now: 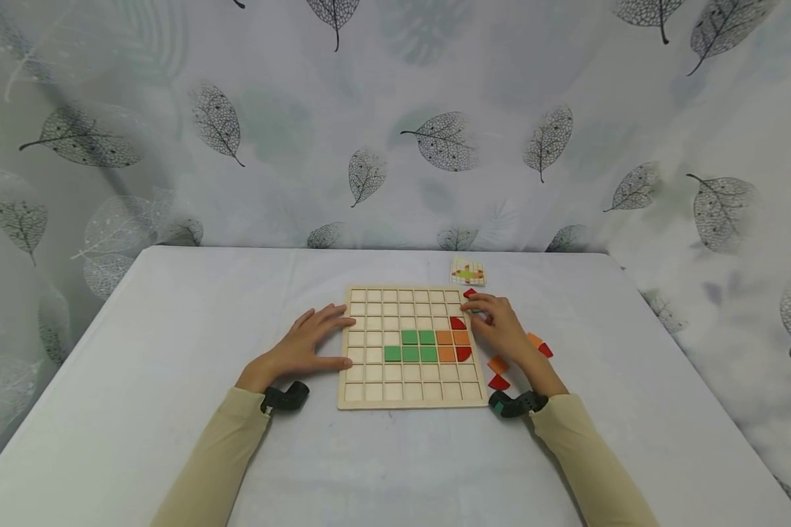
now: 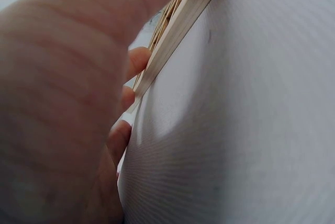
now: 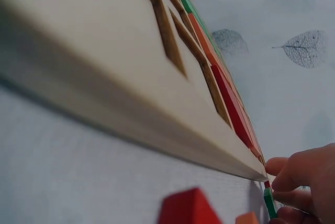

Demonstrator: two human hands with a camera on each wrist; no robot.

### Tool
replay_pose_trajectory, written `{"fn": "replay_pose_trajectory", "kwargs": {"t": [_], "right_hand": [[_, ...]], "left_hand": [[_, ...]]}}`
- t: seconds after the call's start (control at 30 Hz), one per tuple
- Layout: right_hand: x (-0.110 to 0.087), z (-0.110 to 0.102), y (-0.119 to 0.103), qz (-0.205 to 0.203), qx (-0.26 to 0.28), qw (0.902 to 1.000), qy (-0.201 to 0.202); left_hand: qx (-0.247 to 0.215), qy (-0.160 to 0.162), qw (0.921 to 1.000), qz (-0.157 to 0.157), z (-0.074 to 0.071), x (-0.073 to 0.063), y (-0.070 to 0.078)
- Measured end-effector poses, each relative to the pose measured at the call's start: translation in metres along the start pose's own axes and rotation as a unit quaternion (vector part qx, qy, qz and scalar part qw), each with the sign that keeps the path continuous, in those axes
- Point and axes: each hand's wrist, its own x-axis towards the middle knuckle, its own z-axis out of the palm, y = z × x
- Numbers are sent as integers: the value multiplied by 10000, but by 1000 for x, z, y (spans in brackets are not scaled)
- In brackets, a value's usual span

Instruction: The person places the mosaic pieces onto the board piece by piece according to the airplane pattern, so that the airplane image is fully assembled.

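A spread left hand [image 1: 303, 342] touches the gridded board [image 1: 403, 373] on the desk [image 1: 329, 468] as the right hand [image 1: 503, 328], its grip too hidden to tell, meets a green tile [image 3: 269, 203] alongside, likely light, stiff, best pinched by its edges.

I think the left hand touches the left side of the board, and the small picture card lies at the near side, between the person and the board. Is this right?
Not fully: the card is not at the near side. The head view shows it beyond the far edge of the board. The left hand does touch the left side.
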Motion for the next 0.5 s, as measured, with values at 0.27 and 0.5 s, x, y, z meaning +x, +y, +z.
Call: {"fn": "replay_pose_trajectory", "kwargs": {"t": [0.27,0.5], "right_hand": [[-1,-2,1,320,-107,9994,-104],[-5,-6,-2,629,-226,9977,77]], "left_hand": [[59,-14,10000,42,1,1,-1],[-35,14,10000,82,1,0,-1]]}}
